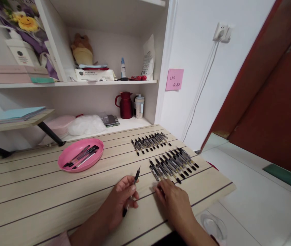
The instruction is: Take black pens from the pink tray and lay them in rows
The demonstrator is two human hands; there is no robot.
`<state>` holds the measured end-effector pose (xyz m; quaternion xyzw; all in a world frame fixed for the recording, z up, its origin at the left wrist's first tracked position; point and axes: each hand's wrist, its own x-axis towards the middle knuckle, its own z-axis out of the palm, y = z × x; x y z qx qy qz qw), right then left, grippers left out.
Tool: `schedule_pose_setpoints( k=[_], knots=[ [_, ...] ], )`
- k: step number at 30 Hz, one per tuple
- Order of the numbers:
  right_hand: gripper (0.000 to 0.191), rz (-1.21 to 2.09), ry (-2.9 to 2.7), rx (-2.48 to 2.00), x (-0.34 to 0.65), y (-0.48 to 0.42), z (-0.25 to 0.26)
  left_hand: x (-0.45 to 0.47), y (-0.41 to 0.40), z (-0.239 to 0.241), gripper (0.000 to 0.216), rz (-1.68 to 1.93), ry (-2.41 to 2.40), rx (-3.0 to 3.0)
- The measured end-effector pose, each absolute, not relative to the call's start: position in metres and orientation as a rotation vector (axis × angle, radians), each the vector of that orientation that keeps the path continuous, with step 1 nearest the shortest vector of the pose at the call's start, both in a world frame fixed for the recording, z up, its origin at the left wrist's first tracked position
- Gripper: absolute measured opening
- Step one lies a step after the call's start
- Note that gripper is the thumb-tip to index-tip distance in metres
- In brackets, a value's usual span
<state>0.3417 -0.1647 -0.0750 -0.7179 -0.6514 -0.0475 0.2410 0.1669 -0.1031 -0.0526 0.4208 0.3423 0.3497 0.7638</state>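
Note:
My left hand [121, 200] is closed around a black pen [136, 175] whose tip points up and away from me. My right hand [174, 201] lies on the wooden table [45, 191], fingers stretched toward the left end of the near row of pens [173, 164] and touching it. A second row of pens [150, 140] lies farther back. A pink plate [81, 154] to the left holds several more pens.
Behind the table, white shelves hold a red jug [125, 105], a small white cup [139, 106], a plastic bag [86, 124] and boxes. A pink sticky note [174, 79] is on the wall. The table's right edge drops to a white floor.

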Motion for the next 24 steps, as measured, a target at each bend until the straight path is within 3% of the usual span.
schedule_pose_setpoints(
  k=[3,6,14,24],
  knots=[
    [0.022,0.102,-1.785,-1.803,0.328,-0.178,-0.075,0.172,-0.102,-0.052,0.021,0.823,0.719,0.835],
    [0.012,0.237,-1.723,-1.696,0.317,-0.183,-0.076,0.182,-0.098,-0.051,0.022,0.833,0.805,0.893],
    [0.006,0.051,-1.733,-1.734,0.322,-0.187,-0.079,0.227,-0.068,-0.055,0.023,0.627,1.182,1.332],
    [0.009,-0.007,-1.734,-1.720,0.333,-0.192,-0.092,0.256,-0.047,-0.057,0.071,0.531,1.274,1.493]
  ],
)
